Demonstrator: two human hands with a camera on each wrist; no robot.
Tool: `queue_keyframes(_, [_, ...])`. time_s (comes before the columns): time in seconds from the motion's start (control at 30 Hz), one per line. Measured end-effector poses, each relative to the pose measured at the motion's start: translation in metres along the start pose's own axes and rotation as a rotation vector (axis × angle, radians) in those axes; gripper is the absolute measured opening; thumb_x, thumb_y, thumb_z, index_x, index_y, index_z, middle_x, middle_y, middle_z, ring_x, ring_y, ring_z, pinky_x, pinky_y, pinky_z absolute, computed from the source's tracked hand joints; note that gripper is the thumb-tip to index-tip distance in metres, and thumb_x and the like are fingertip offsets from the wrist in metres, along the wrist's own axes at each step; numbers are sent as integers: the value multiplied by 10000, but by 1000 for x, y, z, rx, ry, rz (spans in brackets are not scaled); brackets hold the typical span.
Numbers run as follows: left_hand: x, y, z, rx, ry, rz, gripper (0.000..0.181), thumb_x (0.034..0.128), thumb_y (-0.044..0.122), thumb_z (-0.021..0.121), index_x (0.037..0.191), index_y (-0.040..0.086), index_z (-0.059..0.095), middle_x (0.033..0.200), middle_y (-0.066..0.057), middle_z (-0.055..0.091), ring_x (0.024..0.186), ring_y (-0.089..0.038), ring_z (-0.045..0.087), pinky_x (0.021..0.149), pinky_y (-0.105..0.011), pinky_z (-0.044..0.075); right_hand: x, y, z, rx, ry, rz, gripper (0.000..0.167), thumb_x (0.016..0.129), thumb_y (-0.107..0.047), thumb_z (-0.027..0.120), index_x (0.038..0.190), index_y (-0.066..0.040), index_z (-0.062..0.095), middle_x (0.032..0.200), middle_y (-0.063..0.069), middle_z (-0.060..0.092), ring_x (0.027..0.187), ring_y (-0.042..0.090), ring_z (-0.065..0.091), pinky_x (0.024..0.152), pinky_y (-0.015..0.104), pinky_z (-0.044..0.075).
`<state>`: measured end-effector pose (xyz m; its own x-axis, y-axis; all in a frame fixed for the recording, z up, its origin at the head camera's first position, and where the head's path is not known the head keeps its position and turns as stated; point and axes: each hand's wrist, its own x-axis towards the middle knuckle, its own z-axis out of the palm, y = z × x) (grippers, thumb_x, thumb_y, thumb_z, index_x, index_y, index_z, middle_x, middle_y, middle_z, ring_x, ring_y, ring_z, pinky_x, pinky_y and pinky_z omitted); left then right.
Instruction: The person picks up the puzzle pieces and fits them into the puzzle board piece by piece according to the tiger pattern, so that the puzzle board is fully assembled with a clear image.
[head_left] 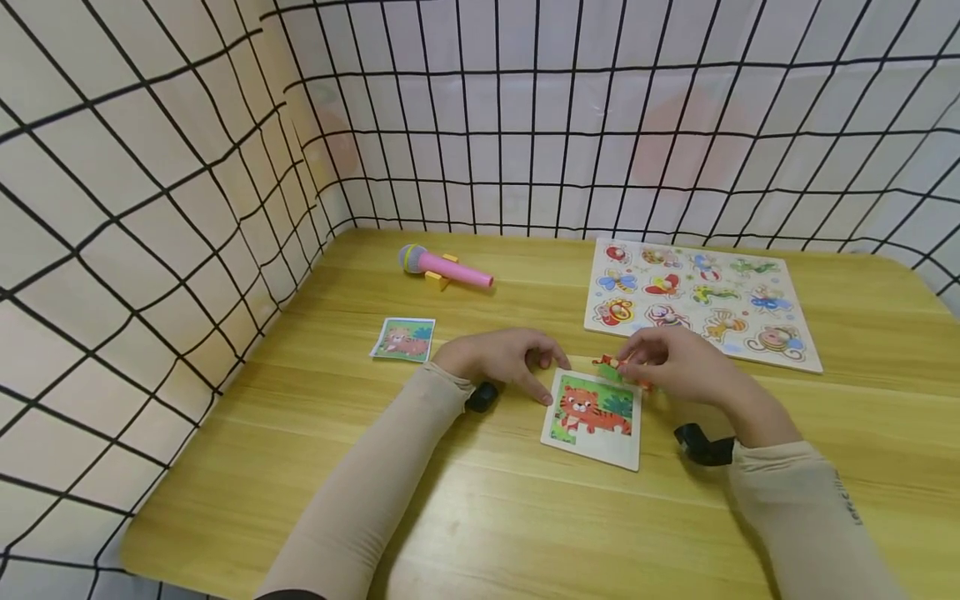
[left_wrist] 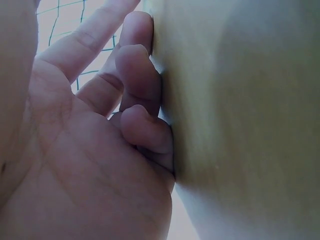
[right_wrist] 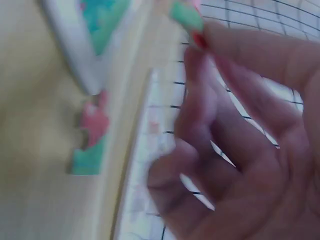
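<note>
A square tiger jigsaw puzzle (head_left: 600, 454), partly filled, lies on the table with bare tray along its lower right. My left hand (head_left: 513, 358) is at its upper left corner, with thumb and index fingertip at the edges. In the left wrist view, the other fingers of my left hand (left_wrist: 100, 135) are bent against the table. Above the puzzle's top edge, my right hand (head_left: 675, 367) pinches a green and red puzzle piece (right_wrist: 186, 16) between thumb and fingertips. Another red and green piece (right_wrist: 94, 122) lies on the table beside the tray, mostly behind my right hand in the head view.
A small tiger picture card (head_left: 405, 340) lies left of my left hand. Farther back, a pink toy microphone (head_left: 453, 269) rests on a yellow stand. A larger board with animal pictures (head_left: 701, 300) is behind my right hand. Black wire mesh (head_left: 532, 133) borders the table (head_left: 315, 467).
</note>
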<state>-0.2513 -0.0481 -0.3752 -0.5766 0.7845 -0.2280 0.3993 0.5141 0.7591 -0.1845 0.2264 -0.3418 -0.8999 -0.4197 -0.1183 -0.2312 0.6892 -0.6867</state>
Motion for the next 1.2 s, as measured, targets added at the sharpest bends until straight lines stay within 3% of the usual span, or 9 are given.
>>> queue_keyframes(0.17, [0,0,0,5,4,1,491,786,228,897,1223,166,682,1023,-32,536,942,-148,476,808,-253,416,-2,-7,0,106,-240,-63,139,932,-190,741,1010,-76,720,902,15,731,814,195,637,685,307,472])
queue_keyframes(0.3, [0,-1,-1,-9,8,-3,484,789,222,894,1220,165,681,1020,-35,533,949,-154,473,810,-259,416,-1,-11,7,112,-326,-75,103,926,-179,741,973,-90,721,843,19,724,757,181,619,657,276,453])
queue_keyframes(0.6, [0,-3,-1,-21,11,2,477,797,197,886,1223,157,675,1004,-40,526,935,-152,473,803,-258,416,2,-15,23,64,-360,-75,64,914,-169,751,907,-112,722,782,-7,706,696,166,597,614,269,461])
queue_keyframes(0.97, [2,-5,0,-20,9,12,470,799,206,885,1217,167,673,999,-34,525,926,-151,472,797,-259,414,1,-21,23,-16,-307,-52,95,889,-181,780,961,-152,726,706,-11,576,641,138,509,579,269,402])
queue_keyframes(1.2, [1,-4,0,-14,11,14,471,804,211,882,1224,171,673,1006,-42,531,935,-155,478,800,-264,414,3,-21,29,-43,-290,-106,169,836,-129,828,990,-164,767,722,-20,554,675,143,508,603,271,409])
